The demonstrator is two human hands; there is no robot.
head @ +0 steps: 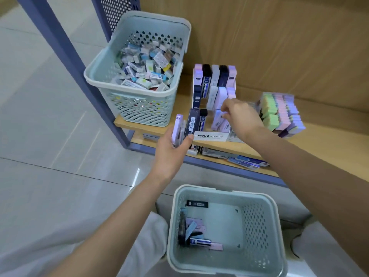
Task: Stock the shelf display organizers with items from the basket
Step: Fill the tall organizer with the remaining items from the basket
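The basket [255, 226] at 6 o'clock, closest to you, is nearly empty. Only a handful of lead cases [196, 233] remain, heaped against its left wall, with one dark case lying alone near the back. Most of its floor is bare, so you look well past the halfway mark.

Up on the shelf [329, 140], the clear organizer [210, 135] at 12 o'clock is stocked along its back row with lavender, black and grey cases standing upright. The middle and front rows are filled only in part, with open slots showing between the cases. Those gaps, and the cases still in the basket, are what seems left to do.

Your left hand [171, 152] grips a small bundle of cases [177, 126], lavender outermost, held upright just off the organizer's front left corner, at about 11 o'clock from the basket. Your right hand [239, 116] reaches in from 2 o'clock and pinches a lavender case [218, 119] in the front row, fingertips on its top edge. That case leans a little and looks to be going into its slot.

A second basket [131, 86], full of small boxed items, stands on the shelf at 10 o'clock. A stack of pastel blocks [281, 112] sits at 2 o'clock.
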